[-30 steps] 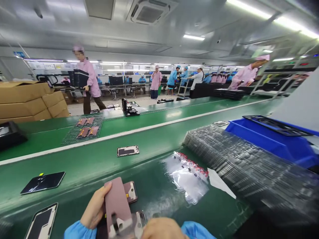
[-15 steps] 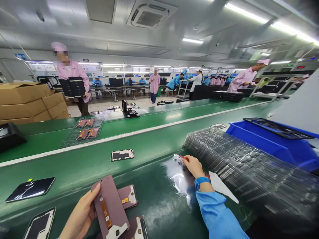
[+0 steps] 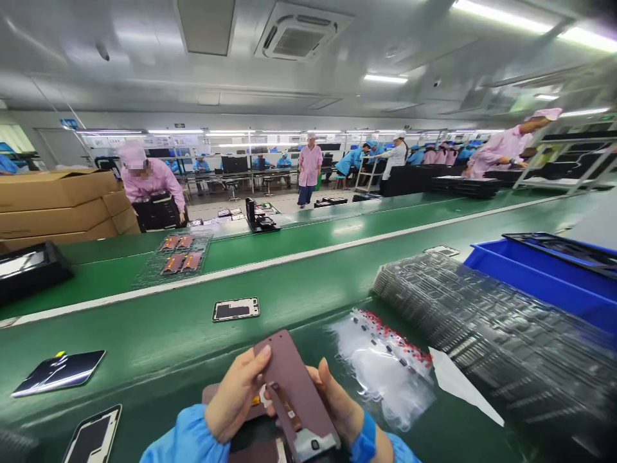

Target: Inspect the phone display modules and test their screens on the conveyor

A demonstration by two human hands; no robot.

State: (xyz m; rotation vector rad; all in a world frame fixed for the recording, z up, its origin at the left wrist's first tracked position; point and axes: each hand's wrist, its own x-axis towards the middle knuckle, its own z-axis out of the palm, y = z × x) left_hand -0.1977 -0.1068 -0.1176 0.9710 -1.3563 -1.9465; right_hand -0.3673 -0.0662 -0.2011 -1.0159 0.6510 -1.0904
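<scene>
A brownish-pink phone screen panel (image 3: 295, 392) with a thin flex strip on its back is tilted up over the green bench. My left hand (image 3: 236, 393) grips its left edge, fingers closed on it. My right hand (image 3: 338, 406) holds its right edge from beneath. Under the hands lies another pink panel (image 3: 212, 392), mostly hidden. Just right of my right hand lies a clear plastic bag (image 3: 385, 366) with a row of small red-tipped parts.
A phone frame (image 3: 236, 309) lies on the green conveyor (image 3: 144, 321), a dark glass panel (image 3: 58, 373) and another frame (image 3: 94, 437) at left. Stacked clear trays (image 3: 482, 321) and a blue bin (image 3: 540, 276) sit right. Cardboard boxes (image 3: 62, 199) stand far left; people in pink and blue work behind.
My right hand left the plastic bag and came back to the panel. The panel now sits more to the right, held between both hands. A person in pink behind bent down with a black stack.
</scene>
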